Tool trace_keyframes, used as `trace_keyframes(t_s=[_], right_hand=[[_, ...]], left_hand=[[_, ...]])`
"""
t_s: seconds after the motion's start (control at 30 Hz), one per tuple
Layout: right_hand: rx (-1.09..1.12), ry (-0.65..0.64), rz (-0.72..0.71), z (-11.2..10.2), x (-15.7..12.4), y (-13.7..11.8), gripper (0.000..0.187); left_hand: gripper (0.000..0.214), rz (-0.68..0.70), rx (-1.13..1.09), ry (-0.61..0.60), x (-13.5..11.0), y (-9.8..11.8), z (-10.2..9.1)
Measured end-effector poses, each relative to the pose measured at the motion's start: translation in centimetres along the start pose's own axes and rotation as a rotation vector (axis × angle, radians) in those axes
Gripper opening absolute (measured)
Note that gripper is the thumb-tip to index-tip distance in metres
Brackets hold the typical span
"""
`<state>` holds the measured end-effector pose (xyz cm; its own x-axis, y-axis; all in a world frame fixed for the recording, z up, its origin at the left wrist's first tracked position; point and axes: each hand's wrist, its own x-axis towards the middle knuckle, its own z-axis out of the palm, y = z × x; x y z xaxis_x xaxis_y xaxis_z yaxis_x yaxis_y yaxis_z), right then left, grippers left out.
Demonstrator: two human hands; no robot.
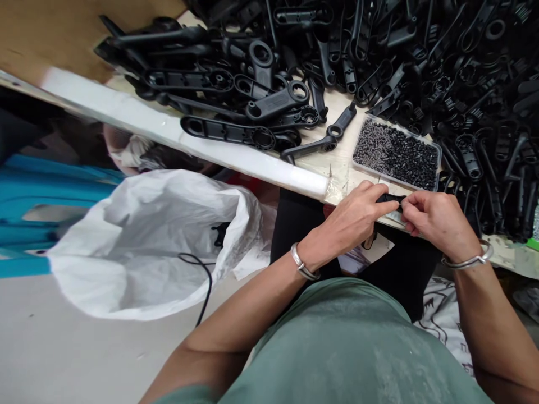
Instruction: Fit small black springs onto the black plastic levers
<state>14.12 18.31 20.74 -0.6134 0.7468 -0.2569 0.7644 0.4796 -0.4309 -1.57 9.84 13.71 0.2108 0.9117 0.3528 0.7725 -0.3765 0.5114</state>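
At the table's front edge, my left hand [356, 217] is closed on a small black plastic part [389, 198], its index finger stretched along it. My right hand [440, 221] meets the same part from the other side, thumb and fingers pinched together. Whatever is in that pinch is too small to make out. Just beyond my hands sits a clear plastic box [356, 159] filled with tiny grey and black pieces. A black plastic arm with ring-shaped ends [309, 149] lies to the left of the box.
Heaps of similar black plastic arms [278, 104] cover the back and right of the table. White padding [168, 132] lines the front edge on the left. Below it stands an open white sack [143, 247] with a black cord [209, 280] hanging over its rim.
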Motion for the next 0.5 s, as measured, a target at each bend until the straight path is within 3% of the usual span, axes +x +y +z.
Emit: trace_keyframes(t_s=[0.37,0.5], right_hand=[[-0.796,0.036,0.03,1.0,-0.6,-3.4,0.022],[-0.783,0.001,-0.001,1.4,-0.8,-4.9,0.023]], left_hand=[[0.03,0.06,0.136,-0.03,-0.1,0.3,-0.4],[0.026,0.119,0.193,-0.061,0.0,0.1,-0.8]])
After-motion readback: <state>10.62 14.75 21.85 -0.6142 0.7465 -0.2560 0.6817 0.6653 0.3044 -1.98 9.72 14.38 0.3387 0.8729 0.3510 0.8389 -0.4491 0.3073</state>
